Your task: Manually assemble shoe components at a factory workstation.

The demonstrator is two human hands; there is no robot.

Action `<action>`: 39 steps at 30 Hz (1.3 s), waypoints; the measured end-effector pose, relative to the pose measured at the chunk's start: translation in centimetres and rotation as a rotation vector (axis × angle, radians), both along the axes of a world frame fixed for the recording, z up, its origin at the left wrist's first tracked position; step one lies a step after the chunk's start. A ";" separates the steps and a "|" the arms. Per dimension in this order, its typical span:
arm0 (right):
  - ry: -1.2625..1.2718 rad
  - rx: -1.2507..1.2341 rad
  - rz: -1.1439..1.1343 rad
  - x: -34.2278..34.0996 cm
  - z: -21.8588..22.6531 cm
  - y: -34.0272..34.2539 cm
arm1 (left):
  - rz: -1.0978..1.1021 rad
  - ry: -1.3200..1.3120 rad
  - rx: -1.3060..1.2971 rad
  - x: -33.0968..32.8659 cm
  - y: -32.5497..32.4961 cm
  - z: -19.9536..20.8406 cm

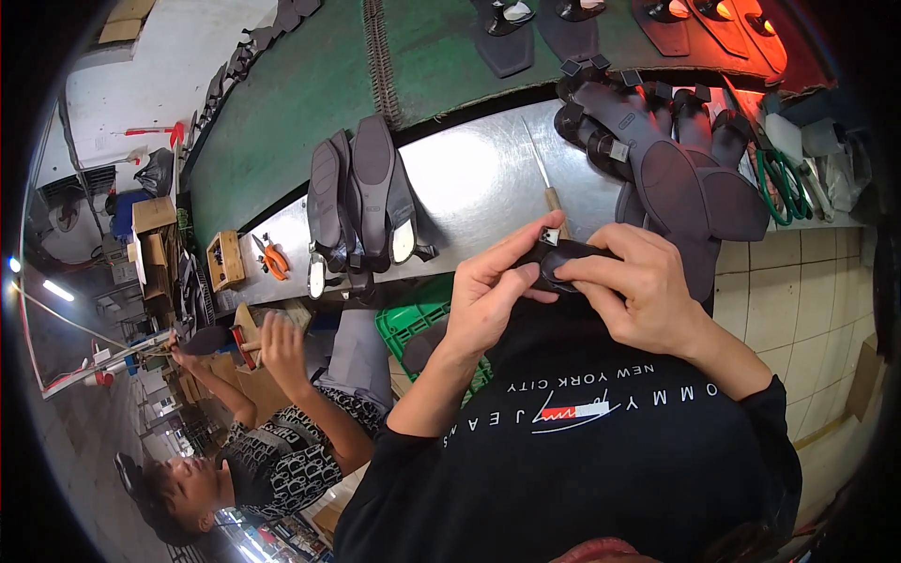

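Note:
Close to my chest, at the near edge of the metal bench, I hold a dark shoe (563, 252) in both hands. My left hand (490, 296) grips one side, its fingers stretched along the shoe near a small light-coloured square piece. On the other side, my right hand (641, 281) pinches the dark part with thumb and fingers. Much of the shoe is hidden by my fingers. Just beyond them lies an awl (552, 198) with a wooden handle, its thin metal shaft pointing away from me.
Dark heeled shoes (352, 183) lie left on the bench (460, 169); another pile (680, 159) lies right, beside green-handled scissors (786, 188). Orange-handled pliers (274, 262) lie near a wooden box (225, 260). Beyond runs a green conveyor belt (272, 131) carrying shoes. A co-worker (291, 432) works at left near a green crate (413, 319).

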State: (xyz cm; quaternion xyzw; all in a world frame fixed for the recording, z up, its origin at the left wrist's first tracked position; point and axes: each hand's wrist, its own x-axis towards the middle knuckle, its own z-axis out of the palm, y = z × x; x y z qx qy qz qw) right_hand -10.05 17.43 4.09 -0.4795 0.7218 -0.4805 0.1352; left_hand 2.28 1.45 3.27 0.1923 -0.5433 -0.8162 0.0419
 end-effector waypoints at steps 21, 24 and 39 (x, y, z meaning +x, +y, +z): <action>0.061 -0.028 -0.010 -0.1 -0.9 -0.3 | 0.071 -0.199 -0.083 -1.8 -0.2 1.3; 0.145 -0.160 -0.045 0.6 -1.8 -0.2 | 0.068 -0.231 0.036 -1.2 -0.5 1.3; 0.052 -0.076 -0.065 -0.6 -0.5 0.0 | -0.088 -0.247 0.040 -1.4 -1.3 -0.2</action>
